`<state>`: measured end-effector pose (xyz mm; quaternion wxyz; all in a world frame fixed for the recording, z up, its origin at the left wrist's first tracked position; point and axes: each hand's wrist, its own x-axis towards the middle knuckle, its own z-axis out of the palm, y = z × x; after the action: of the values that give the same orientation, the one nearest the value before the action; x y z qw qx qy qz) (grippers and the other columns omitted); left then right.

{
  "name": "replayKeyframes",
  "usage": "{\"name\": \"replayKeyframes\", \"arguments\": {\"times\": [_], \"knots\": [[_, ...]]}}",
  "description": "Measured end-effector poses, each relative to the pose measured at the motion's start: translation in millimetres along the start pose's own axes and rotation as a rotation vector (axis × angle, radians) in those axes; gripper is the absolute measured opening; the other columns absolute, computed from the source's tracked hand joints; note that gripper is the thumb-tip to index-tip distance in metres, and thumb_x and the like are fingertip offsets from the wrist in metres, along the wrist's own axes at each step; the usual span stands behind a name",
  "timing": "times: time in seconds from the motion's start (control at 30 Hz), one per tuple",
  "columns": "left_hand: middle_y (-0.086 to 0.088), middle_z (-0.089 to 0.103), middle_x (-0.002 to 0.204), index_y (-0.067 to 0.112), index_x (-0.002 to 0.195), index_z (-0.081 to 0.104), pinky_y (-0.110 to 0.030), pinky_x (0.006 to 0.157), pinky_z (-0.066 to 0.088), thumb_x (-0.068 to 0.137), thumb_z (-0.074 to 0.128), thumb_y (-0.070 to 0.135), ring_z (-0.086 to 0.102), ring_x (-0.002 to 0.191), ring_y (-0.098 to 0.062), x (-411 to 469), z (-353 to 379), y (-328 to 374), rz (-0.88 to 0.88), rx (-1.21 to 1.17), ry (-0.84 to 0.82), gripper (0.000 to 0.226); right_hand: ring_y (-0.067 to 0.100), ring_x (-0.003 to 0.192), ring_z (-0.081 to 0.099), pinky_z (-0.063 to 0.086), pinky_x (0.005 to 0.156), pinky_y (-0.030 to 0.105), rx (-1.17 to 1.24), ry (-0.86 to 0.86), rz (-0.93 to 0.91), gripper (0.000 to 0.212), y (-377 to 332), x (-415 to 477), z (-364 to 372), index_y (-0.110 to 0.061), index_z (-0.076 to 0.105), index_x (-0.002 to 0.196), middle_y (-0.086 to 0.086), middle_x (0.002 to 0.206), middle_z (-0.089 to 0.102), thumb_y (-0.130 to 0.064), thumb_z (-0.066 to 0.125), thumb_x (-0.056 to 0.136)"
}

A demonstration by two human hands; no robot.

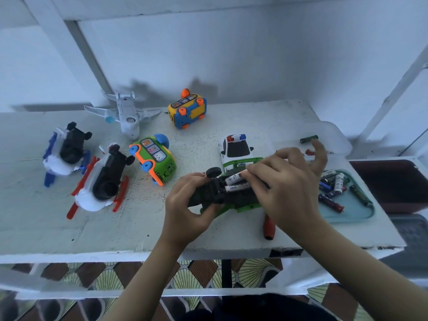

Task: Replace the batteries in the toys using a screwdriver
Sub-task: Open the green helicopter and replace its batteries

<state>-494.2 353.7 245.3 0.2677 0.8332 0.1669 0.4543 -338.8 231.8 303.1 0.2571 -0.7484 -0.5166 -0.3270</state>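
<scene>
On the white table (58, 228), a blue-trimmed toy (67, 149) and a red-trimmed toy (102, 181) are laid left; a toy plane (126, 119) and yellow bus (187, 111) far; a battery tray (356, 215) right; a screwdriver (269, 227) near.

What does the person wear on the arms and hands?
Nothing that shows: both forearms are bare, with no sleeves, watch, rings or gloves on the left hand or the right hand. Some fingernails look dark, perhaps painted.
</scene>
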Motion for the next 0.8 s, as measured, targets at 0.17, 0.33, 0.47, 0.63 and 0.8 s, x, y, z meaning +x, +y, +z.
{"name": "replayKeyframes", "arguments": {"times": [0.17, 0.33, 0.47, 0.63, 0.8], "knots": [[-0.002, 0.064, 0.105, 0.0, 0.098, 0.066, -0.013, 0.087, 0.044, 0.07, 0.077, 0.025, 0.061, 0.099, -0.013, -4, 0, -2, -0.02, 0.02, 0.018, 0.039, 0.031, 0.133, 0.031, 0.006, 0.111, 0.062, -0.088, -0.183, 0.002, 0.037, -21, -22, 0, -0.017, 0.074, 0.102, 0.017, 0.144, 0.045, -0.044, 0.051, 0.089], [-0.001, 0.063, 0.104, -0.001, 0.098, 0.066, -0.01, 0.084, 0.043, 0.07, 0.075, 0.025, 0.057, 0.1, -0.001, -10, 0, -4, -0.069, 0.011, 0.051, 0.039, 0.032, 0.147, -0.004, -0.001, 0.112, 0.062, -0.022, -0.234, 0.054, 0.05, -28, -36, 2, -0.018, 0.062, 0.126, 0.02, 0.156, 0.011, -0.047, 0.036, 0.094], [0.003, 0.062, 0.102, 0.007, 0.101, 0.065, -0.011, 0.082, 0.045, 0.072, 0.072, 0.026, 0.058, 0.097, 0.0, -11, 2, -1, -0.08, -0.018, 0.095, 0.035, 0.032, 0.146, -0.011, -0.005, 0.113, 0.061, 0.015, -0.22, 0.064, 0.047, -25, -34, 7, -0.025, 0.06, 0.129, 0.017, 0.157, 0.003, -0.047, 0.034, 0.096], [0.001, 0.061, 0.106, 0.006, 0.101, 0.065, -0.011, 0.089, 0.042, 0.071, 0.071, 0.024, 0.051, 0.108, 0.009, -8, 5, 1, -0.043, 0.0, 0.093, 0.036, 0.037, 0.145, -0.003, 0.001, 0.113, 0.064, 0.067, -0.193, 0.112, 0.045, -23, -35, 11, -0.025, 0.063, 0.124, 0.018, 0.157, 0.004, -0.046, 0.035, 0.096], [0.001, 0.062, 0.106, 0.0, 0.1, 0.067, -0.011, 0.087, 0.045, 0.071, 0.073, 0.026, 0.054, 0.106, 0.008, -10, 4, -1, -0.081, -0.002, 0.098, 0.04, 0.039, 0.145, -0.004, 0.0, 0.115, 0.059, 0.147, -0.207, 0.07, 0.042, -19, -32, 10, -0.03, 0.058, 0.13, 0.019, 0.158, 0.002, -0.043, 0.037, 0.096]]}}
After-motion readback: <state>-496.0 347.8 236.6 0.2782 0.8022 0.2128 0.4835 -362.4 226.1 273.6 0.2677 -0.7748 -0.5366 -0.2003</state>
